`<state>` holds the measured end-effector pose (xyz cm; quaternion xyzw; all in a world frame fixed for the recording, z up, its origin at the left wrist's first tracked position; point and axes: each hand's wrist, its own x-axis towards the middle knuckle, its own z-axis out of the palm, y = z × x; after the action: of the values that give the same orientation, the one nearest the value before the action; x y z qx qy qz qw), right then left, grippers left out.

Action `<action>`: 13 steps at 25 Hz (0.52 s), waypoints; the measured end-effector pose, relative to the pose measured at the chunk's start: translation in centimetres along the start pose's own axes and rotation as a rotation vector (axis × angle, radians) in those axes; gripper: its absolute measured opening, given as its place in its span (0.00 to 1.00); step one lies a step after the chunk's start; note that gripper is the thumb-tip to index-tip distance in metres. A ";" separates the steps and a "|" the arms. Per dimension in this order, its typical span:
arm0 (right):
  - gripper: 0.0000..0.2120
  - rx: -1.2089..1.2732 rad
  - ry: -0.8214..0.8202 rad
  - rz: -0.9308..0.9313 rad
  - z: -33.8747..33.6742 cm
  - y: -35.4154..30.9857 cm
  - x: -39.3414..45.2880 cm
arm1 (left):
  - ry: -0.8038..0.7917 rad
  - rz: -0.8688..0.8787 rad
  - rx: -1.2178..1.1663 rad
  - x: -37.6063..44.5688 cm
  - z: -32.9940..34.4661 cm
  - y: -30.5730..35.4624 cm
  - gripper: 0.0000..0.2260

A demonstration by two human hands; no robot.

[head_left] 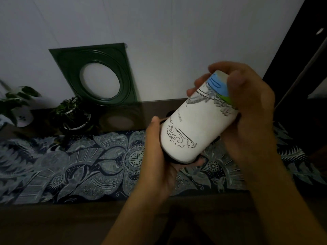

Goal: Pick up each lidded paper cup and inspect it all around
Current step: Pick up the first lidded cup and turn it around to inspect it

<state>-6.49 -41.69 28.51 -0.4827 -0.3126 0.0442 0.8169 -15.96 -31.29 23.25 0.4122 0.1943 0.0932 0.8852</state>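
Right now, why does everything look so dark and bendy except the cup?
In the head view the room is dim, so the patterned cloth and plants sink into shadow, while the white paper cup catches the light. The wide lens curves the table edge and stretches the forearms. The left hand and right hand look slightly soft.

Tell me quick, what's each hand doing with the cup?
Left hand: closed around the lidded end of the paper cup.
Right hand: closed around the cup's blue and green end.
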 end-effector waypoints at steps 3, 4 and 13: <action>0.25 0.015 -0.231 -0.003 -0.5 -1.1 0.8 | -0.151 -0.288 -0.019 -0.3 -0.1 0.7 0.31; 0.24 -0.001 -0.222 0.003 -0.5 -1.2 0.9 | -0.161 -0.293 -0.023 -0.1 -0.1 0.6 0.32; 0.25 -0.045 0.111 0.029 0.4 0.8 -0.6 | 0.037 0.049 -0.055 0.7 0.0 -0.5 0.26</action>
<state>-6.99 -41.21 27.67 -0.5073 -0.2604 0.0221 0.8212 -15.35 -31.43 22.71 0.3908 0.1978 0.1279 0.8898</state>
